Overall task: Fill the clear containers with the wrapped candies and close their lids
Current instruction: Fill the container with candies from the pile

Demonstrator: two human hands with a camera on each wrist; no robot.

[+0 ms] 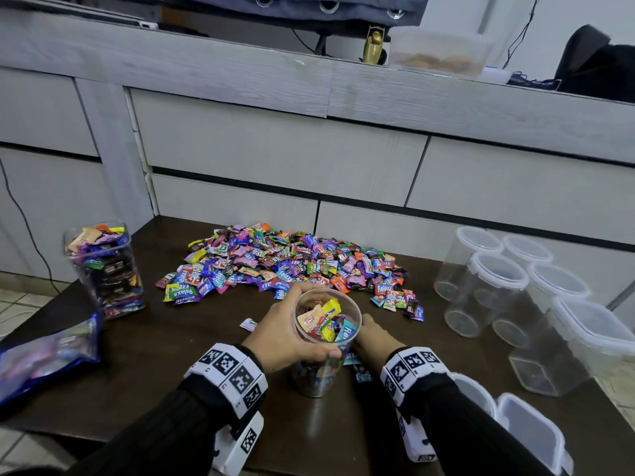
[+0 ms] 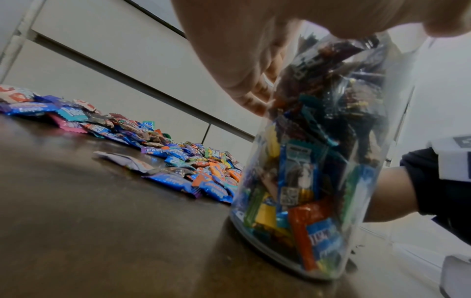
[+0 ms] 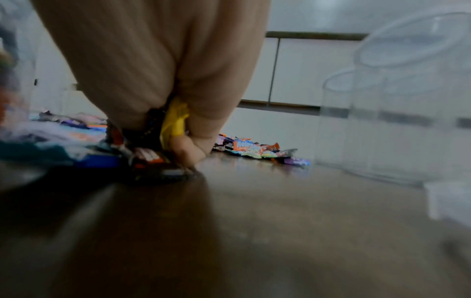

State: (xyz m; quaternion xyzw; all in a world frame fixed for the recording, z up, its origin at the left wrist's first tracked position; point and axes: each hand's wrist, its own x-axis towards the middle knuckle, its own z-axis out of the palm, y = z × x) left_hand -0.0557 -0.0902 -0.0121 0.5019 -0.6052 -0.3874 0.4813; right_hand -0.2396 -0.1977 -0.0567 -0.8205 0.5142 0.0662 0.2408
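Nearest me, my left hand (image 1: 287, 333) wraps its grip around the rim of the round clear container (image 1: 326, 341), which stands upright on the desk (image 1: 154, 359), almost full of wrapped candies, lid off. Just right of it my right hand (image 1: 374, 333) is down at the desk; the wrist view is blurry, but its grip seems pinched on a few candies (image 3: 173, 123), one yellow. Beyond lies the big candy pile (image 1: 288, 262). Far left stands a filled square container (image 1: 106, 269); far right, the empty containers (image 1: 494, 290).
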